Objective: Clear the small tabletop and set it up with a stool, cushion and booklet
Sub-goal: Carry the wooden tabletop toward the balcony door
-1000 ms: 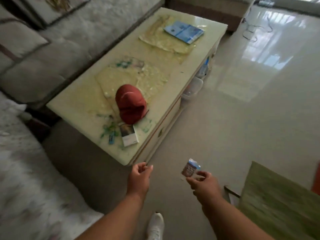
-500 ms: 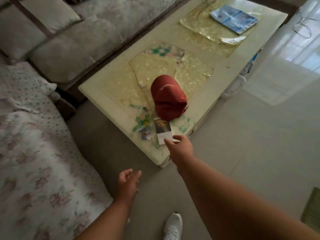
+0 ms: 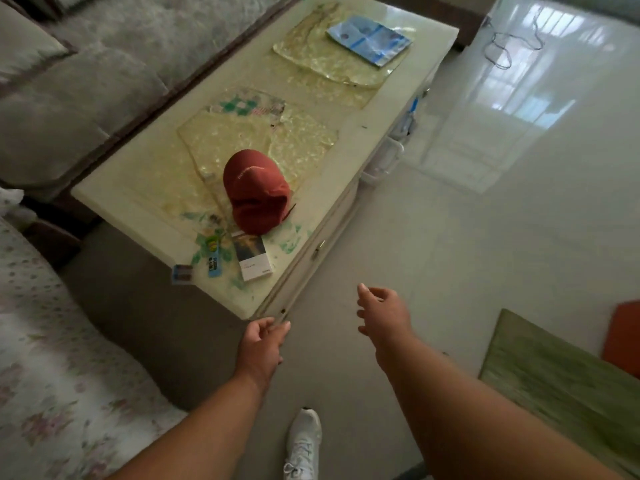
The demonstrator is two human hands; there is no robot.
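A long, pale yellow desk [image 3: 349,140] runs away from the viewer at a slant, in a living room with a glossy white tiled floor [image 3: 502,209]. A grey sofa [image 3: 86,98] lines the desk's far left side, and a seat with a flowered cover [image 3: 52,375] fills the lower left corner.

On the desk, a red cap [image 3: 254,192] sits near the close end. Just in front of the cap lies a small box [image 3: 252,255], touching the cap's brim. To the left of the box are a few small packets [image 3: 214,261], and one more [image 3: 182,274] sits right at the desk's near edge. At the far end, a blue booklet [image 3: 369,39] lies flat on a crinkled clear mat [image 3: 332,67].

Both hands reach forward, short of the desk and holding nothing. The left hand [image 3: 261,348] hovers by the desk's near corner, its grip loose with fingers lightly curled. The right hand [image 3: 382,315] hangs over bare floor to the right, grip relaxed and partly spread.

A white shoe [image 3: 304,441] stands on the floor below. A green striped surface [image 3: 554,382] fills the lower right, with something orange [image 3: 623,334] just behind it at the frame's edge. A loose cable [image 3: 509,43] lies on the floor far right. Between the desk's right edge and the green surface the floor is open.
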